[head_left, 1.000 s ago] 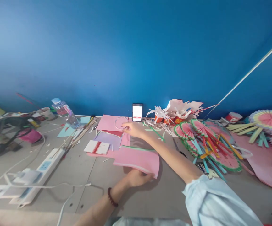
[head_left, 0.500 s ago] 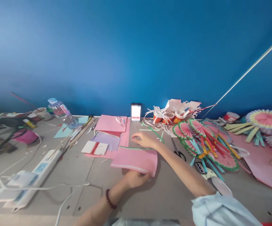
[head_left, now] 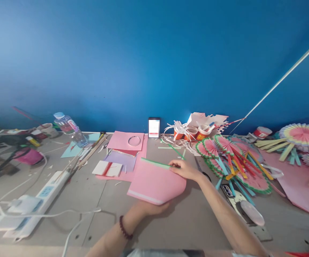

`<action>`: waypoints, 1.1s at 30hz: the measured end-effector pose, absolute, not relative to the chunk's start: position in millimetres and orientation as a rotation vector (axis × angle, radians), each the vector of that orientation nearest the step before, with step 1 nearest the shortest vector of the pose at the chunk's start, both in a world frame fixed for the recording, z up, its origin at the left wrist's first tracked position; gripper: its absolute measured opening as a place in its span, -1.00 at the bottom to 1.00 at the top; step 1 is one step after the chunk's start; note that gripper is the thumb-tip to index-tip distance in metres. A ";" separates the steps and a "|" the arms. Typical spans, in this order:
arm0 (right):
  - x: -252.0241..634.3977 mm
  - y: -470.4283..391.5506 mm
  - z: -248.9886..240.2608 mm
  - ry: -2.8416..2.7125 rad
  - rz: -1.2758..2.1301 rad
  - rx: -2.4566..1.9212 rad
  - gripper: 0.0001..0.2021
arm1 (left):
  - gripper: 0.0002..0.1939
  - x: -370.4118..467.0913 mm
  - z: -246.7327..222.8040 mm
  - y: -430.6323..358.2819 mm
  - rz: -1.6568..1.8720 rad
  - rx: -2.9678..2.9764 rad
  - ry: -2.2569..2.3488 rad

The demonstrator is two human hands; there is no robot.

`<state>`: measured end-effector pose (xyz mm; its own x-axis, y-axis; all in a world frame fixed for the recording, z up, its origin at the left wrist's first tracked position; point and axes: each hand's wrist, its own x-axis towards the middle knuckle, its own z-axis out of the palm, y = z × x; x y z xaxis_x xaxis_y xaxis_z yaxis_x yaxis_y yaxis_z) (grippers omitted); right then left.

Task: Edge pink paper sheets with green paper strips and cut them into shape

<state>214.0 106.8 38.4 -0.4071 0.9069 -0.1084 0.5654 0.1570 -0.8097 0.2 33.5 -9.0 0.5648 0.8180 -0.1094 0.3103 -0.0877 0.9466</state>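
Observation:
A pink paper sheet [head_left: 155, 182] is held up a little above the table, tilted and curled at its right side. A green strip runs along its far edge and a whitish strip along its near edge. My right hand [head_left: 184, 169] has its fingers closed on the far edge, near the right end of the green strip. My left hand [head_left: 146, 208] supports the near edge from below, its fingertips partly hidden under the paper. A roll of clear tape [head_left: 134, 141] lies flat on folded pink paper [head_left: 119, 140] beyond the hands.
To the left are a power strip [head_left: 43, 194], wooden sticks [head_left: 92, 148] and a bottle [head_left: 67, 123]. Paper cups [head_left: 190, 134] and a phone-like screen [head_left: 154, 128] stand by the wall. At right lie pleated paper fans [head_left: 229, 150], scissors [head_left: 206, 175] and a mouse [head_left: 252, 212].
My right hand has come nearer and rightward from above the table to grip the sheet's far edge. The tape roll, tilted before, now lies flat. The sheet has turned and shows more of its face.

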 end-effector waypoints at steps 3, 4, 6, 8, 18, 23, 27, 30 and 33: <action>232.4 111.2 42.8 -1.962 1.113 -1.425 -0.70 | -0.49 1.2 -2.5 35.8 0.635 1.783 0.968; 238.9 114.0 44.9 -1.940 1.089 -1.441 -0.69 | -0.45 1.4 -0.3 37.7 0.685 1.779 0.967; 252.0 120.8 49.5 -1.908 1.032 -1.467 -0.68 | -0.41 1.2 3.4 43.0 0.798 1.697 0.979; 264.5 128.1 54.8 -1.882 1.016 -1.477 -0.67 | -0.50 0.2 6.3 49.4 0.869 1.544 0.998; 299.9 144.1 65.8 -1.861 0.925 -1.525 -0.68 | -0.66 -8.1 16.3 68.6 0.993 1.224 1.082; 290.7 141.8 65.5 -1.928 0.812 -1.638 -0.76 | -0.62 -5.3 7.0 67.2 0.980 1.412 1.139; 269.8 137.7 69.9 -1.995 0.924 -1.547 -0.71 | -0.67 -0.7 3.3 62.6 0.946 1.699 1.160; 254.6 135.0 73.4 -2.011 0.784 -1.578 -0.63 | -0.72 1.6 4.3 58.5 0.951 1.833 1.079; 241.8 131.8 75.8 -2.034 0.519 -1.629 -0.61 | -0.78 2.4 7.6 53.3 0.964 1.889 0.970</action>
